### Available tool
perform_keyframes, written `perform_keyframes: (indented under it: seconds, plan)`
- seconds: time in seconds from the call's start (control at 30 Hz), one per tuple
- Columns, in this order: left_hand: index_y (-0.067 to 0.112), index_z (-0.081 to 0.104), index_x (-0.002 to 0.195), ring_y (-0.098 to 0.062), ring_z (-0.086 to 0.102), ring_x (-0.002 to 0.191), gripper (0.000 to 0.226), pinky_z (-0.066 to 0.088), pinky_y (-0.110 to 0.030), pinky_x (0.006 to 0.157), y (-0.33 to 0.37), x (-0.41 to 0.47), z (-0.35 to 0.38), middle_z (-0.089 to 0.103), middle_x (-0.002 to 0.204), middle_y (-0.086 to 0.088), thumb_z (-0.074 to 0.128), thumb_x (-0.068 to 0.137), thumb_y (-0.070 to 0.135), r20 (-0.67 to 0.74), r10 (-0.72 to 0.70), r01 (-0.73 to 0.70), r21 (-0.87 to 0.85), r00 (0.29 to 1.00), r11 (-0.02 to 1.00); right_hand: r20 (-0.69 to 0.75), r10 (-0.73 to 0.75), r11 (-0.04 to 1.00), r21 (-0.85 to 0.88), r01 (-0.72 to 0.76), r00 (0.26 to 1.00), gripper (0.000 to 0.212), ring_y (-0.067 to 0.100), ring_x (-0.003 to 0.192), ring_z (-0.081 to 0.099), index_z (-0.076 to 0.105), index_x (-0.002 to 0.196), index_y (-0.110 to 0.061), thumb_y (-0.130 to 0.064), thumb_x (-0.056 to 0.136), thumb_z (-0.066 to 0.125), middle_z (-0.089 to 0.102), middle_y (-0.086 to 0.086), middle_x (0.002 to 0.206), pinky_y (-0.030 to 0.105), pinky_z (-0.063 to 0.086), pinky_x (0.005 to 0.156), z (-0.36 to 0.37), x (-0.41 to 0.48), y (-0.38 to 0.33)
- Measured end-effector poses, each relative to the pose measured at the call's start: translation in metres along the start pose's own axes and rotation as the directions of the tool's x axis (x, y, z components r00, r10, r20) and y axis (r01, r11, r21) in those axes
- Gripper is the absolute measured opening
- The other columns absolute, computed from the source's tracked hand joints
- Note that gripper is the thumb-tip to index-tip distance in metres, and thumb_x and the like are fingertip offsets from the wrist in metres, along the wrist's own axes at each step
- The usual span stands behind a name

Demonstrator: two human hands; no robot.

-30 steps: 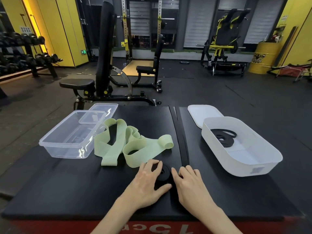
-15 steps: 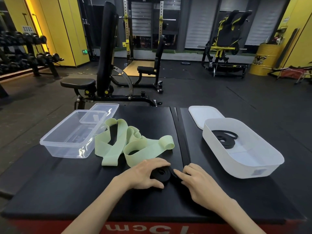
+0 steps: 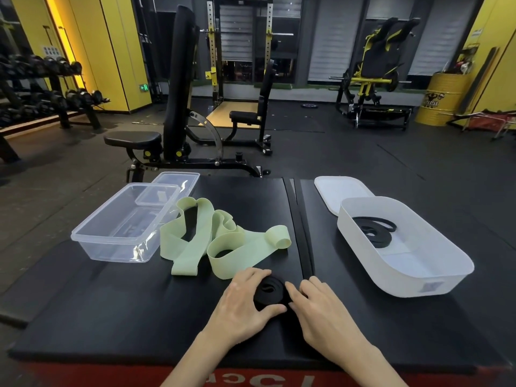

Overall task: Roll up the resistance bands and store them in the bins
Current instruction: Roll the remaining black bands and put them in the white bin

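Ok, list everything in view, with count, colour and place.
Clear plastic bin: one, transparent, left on mat.
Clear flat lid: one, transparent, behind it.
Wide loose band: one, pale green, beside clear bin.
White plastic bin: one, white, right on mat.
White flat lid: one, white, behind it.
Coiled band: one, black, inside white bin.
Rolled band: one, black, mat's near edge.
Weight bench: one, black, beyond mat.
Left hand: one, grips rolled band.
Right hand: one, touches its side.

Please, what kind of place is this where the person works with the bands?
Most likely a gym: a dumbbell rack stands at the left, an adjustable weight bench in the middle, and a power rack behind it.
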State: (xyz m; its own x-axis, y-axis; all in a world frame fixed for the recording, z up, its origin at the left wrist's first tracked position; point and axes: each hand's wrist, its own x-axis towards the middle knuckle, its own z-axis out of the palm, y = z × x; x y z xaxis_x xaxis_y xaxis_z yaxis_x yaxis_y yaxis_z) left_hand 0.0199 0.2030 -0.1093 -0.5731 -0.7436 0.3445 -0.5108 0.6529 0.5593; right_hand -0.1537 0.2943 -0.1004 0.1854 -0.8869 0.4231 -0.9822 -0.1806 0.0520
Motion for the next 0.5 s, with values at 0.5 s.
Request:
perform_keyframes:
  seconds: [0.5]
  plan:
    - [0.045,0.042,0.14,-0.004,0.04,0.113,0.088,0.033,-0.021,0.103,-0.003,0.008,-0.001,0.04,0.117,0.013,0.023,0.069,0.092,0.117,0.075,-0.092,0.148,0.99,0.985,0.078,-0.008,0.98,0.2,-0.007,0.997,0.054,0.014,0.079,0.042,0.054,0.131,-0.018,-0.004,0.079,0.06,0.046,-0.005,0.084,0.017,0.029,0.082,-0.005,-0.002,0.016]
